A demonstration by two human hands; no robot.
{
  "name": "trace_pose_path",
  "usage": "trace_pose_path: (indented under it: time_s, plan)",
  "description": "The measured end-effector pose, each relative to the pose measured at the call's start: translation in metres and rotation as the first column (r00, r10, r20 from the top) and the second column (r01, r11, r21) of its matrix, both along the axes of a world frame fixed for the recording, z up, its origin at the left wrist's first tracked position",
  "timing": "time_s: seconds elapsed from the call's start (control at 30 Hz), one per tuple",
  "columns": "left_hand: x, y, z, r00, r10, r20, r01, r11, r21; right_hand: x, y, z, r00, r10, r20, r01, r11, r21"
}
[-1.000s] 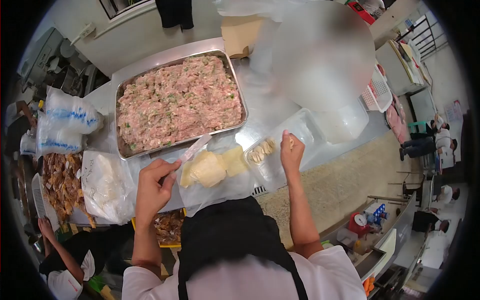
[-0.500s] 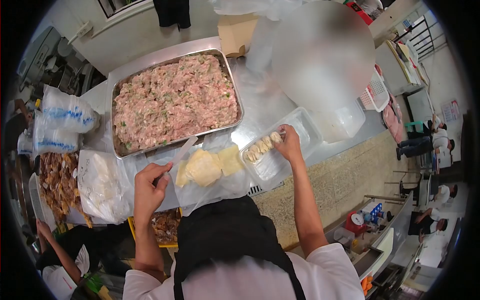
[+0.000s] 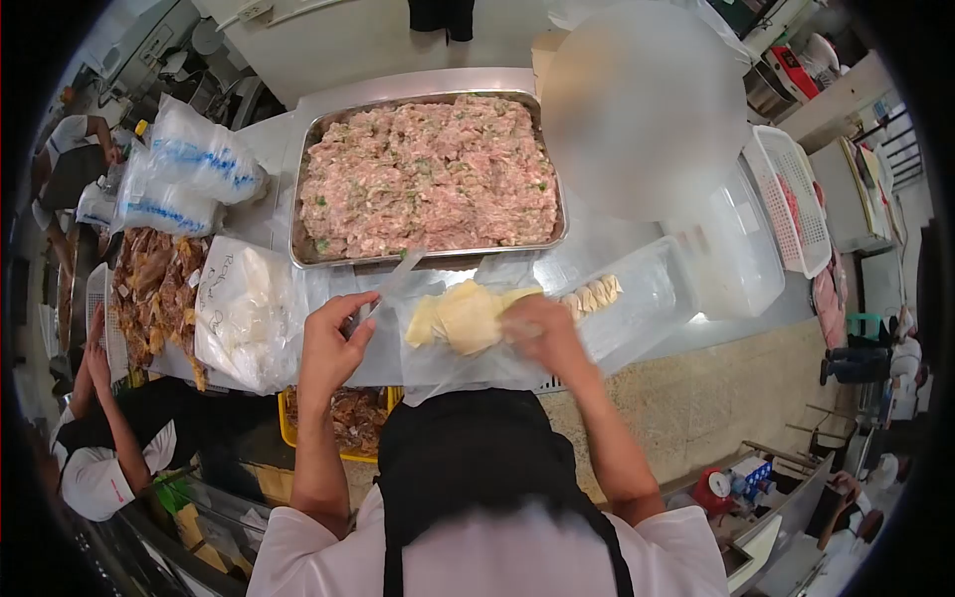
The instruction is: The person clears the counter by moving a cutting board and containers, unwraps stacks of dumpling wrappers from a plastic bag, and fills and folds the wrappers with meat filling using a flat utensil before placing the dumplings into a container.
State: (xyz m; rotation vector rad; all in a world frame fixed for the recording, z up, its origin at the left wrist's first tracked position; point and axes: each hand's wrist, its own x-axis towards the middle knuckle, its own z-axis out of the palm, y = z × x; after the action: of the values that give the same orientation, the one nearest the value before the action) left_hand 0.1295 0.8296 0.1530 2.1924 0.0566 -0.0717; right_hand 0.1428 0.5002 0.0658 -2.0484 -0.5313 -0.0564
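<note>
My left hand (image 3: 336, 343) is closed round the end of a flat, pale spatula (image 3: 406, 269), its blade pointing up toward the meat. Blurred by motion, my right hand (image 3: 549, 338) is at the right edge of a pile of thin yellow dumpling wrappers (image 3: 466, 316); its fingertips are smeared. The wrappers lie on a clear plastic sheet (image 3: 423, 373). Just right of that hand, a row of folded dumplings (image 3: 595, 296) sits in a clear plastic container (image 3: 652, 323). Behind the wrappers stands a metal tray (image 3: 563, 214) filled with minced meat (image 3: 428, 179) flecked with green.
At left are a bagged white bundle (image 3: 249, 308), brown food pieces (image 3: 154, 289) and plastic-wrapped stacks (image 3: 204, 159). A white basket (image 3: 806, 209) stands at right. A yellow crate (image 3: 288, 423) sits below the table edge. Another person's hands (image 3: 96, 348) show at far left.
My right hand has left the dumpling row in the container and moved left to the wrappers. My left hand still holds the spatula. The whole view has shifted with my head.
</note>
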Motion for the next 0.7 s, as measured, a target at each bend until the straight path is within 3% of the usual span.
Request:
trace_pose_path:
  time_s: [0.1, 0.17, 0.33, 0.4, 0.43, 0.5, 0.53, 0.6, 0.67, 0.7]
  plan:
    - [0.0, -0.001, -0.003, 1.0, 0.0, 0.005, 0.0, 1.0, -0.024, -0.007, 0.053, 0.005, 0.994, 0.103, 0.047, -0.097, 0.989, -0.111]
    - [-0.002, -0.001, 0.001, 1.0, 0.001, -0.008, -0.001, 1.0, -0.018, -0.002, 0.063, -0.008, 0.989, 0.145, -0.021, -0.142, 0.915, -0.378]
    - [-0.001, 0.011, -0.006, 1.0, 0.022, 0.001, -0.022, 0.998, -0.052, 0.007, 0.054, -0.012, 0.991, 0.122, -0.049, -0.131, 0.955, -0.265]
    - [-0.001, 0.014, -0.007, 0.977, 0.082, -0.197, -0.106, 0.988, -0.116, 0.008, 0.052, -0.013, 0.993, 0.093, -0.071, -0.106, 0.975, -0.196]
    - [0.003, 0.014, -0.011, 0.978, 0.079, -0.195, -0.103, 0.988, -0.117, 0.008, 0.052, -0.011, 0.993, 0.097, -0.064, -0.108, 0.975, -0.195]
    - [0.015, 0.014, -0.019, 0.999, -0.036, 0.03, 0.031, 0.987, 0.16, 0.008, 0.051, -0.009, 0.993, 0.101, -0.058, -0.11, 0.975, -0.194]
    - [0.024, 0.01, -0.014, 0.999, -0.037, 0.03, 0.031, 0.987, 0.16, 0.008, 0.05, -0.007, 0.992, 0.102, -0.076, -0.114, 0.978, -0.174]
    - [0.049, -0.001, -0.003, 0.936, -0.242, 0.256, 0.1, 0.879, 0.466, 0.009, 0.05, -0.005, 0.99, 0.105, -0.093, -0.119, 0.98, -0.157]
    - [0.08, -0.013, 0.003, 0.914, -0.358, 0.193, 0.154, 0.744, 0.65, 0.009, 0.049, -0.005, 0.988, 0.122, -0.093, -0.139, 0.97, -0.199]
    - [0.094, -0.021, -0.002, 0.915, -0.354, 0.195, 0.15, 0.746, 0.649, 0.008, 0.051, -0.005, 0.988, 0.126, -0.092, -0.142, 0.969, -0.2]
